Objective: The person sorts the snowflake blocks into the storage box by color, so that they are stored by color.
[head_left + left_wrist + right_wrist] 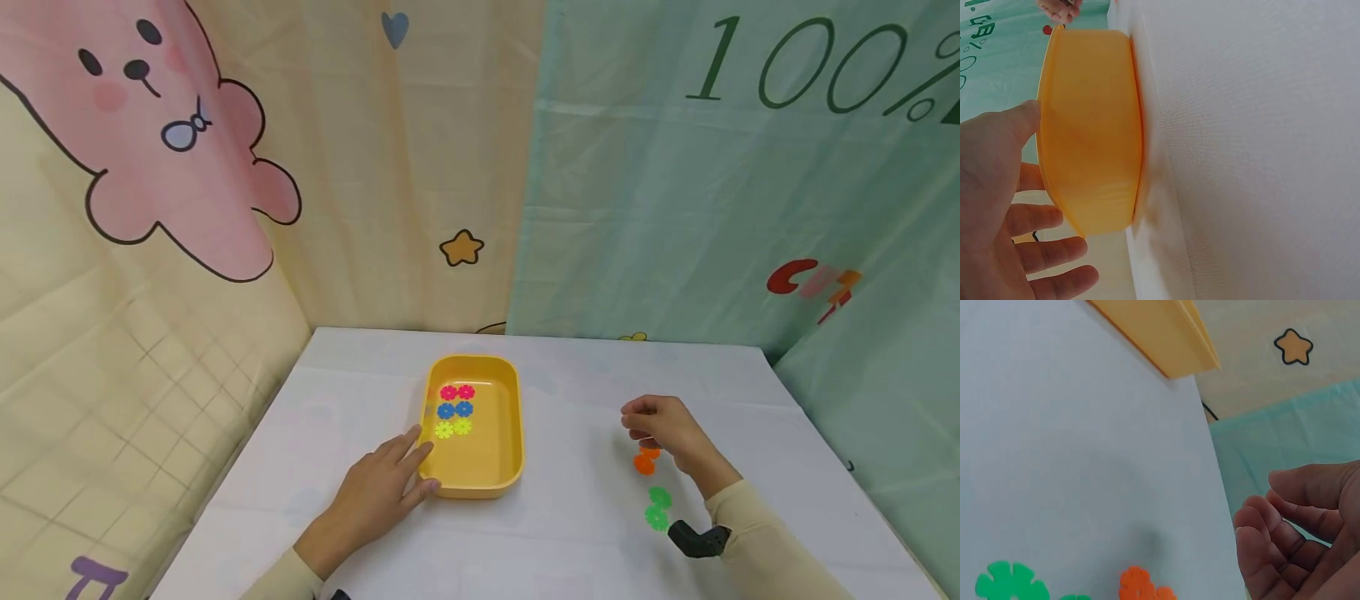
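A yellow tray [504, 454] holds small flower-shaped plastic pieces in rows: two pink pieces [466, 392], two blue pieces [464, 408] and two yellow-green pieces [444, 429]. At the tray's left rim, my left hand [378, 487] rests with its fingers spread, its thumb touching the edge. My right hand [663, 425] hovers above the table, fingers loosely bent, with no piece visible between them in the right wrist view. Just below it lie orange flower pieces [643, 464], partly hidden by the hand in the head view. Nearer the right forearm are two green flower pieces [657, 518].
A white cloth covers the table [570, 533]. Printed curtains [405, 167] hang behind it and along both sides. A black wrist device [697, 540] juts from the right sleeve, close to the green pieces.
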The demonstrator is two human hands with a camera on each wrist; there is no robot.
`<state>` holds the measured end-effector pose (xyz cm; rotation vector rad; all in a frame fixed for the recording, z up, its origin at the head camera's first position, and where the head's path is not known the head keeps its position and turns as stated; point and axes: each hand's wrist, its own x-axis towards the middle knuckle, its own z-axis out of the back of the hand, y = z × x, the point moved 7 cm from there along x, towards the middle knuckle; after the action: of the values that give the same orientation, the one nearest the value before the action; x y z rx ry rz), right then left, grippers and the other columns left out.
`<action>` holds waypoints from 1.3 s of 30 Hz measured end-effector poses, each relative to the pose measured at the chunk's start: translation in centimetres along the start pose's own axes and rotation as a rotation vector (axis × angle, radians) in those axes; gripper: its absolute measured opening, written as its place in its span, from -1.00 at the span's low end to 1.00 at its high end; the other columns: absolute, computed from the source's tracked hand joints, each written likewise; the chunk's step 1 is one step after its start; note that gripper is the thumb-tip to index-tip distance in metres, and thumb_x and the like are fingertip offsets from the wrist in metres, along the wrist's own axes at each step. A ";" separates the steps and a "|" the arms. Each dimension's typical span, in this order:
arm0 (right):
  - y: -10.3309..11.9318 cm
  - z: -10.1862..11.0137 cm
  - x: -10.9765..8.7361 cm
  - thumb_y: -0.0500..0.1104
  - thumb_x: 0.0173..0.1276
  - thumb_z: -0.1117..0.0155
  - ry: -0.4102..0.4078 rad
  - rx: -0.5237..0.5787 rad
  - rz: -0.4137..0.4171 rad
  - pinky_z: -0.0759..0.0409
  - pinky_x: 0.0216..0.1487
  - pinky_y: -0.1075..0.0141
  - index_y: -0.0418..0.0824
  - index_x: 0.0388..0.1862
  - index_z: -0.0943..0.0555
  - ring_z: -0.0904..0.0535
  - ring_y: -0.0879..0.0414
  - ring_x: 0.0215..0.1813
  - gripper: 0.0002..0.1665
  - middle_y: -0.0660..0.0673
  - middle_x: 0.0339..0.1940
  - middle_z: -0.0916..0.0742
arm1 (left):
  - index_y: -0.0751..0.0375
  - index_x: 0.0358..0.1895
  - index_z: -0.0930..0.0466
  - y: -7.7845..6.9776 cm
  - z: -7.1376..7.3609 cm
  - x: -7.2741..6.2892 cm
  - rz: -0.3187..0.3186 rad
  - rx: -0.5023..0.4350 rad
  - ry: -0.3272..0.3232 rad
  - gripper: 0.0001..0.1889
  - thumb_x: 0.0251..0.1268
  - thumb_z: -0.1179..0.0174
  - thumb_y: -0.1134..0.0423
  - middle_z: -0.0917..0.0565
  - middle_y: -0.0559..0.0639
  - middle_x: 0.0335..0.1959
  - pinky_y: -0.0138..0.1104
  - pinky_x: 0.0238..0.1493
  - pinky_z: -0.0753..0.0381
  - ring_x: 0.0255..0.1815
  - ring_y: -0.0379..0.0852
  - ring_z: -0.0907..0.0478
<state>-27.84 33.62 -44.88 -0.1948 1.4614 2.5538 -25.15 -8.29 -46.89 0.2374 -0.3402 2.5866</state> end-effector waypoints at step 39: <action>-6.1 -0.7 -4.2 -0.08 0.16 -0.49 -0.028 -0.587 0.010 -0.49 -0.32 0.18 -0.19 -0.28 -0.64 -0.53 0.07 -0.32 -0.74 -0.04 -0.32 -0.71 | 0.07 0.35 -0.58 0.0 0.1 -0.1 -0.017 -0.001 -0.012 -0.37 0.38 -0.21 -0.26 -0.43 0.12 0.49 0.08 0.09 -0.65 0.34 0.16 -0.52</action>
<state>-22.36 35.63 -49.45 -0.2296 0.6647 2.9067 -25.11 -8.37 -46.82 0.2547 -0.3422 2.5688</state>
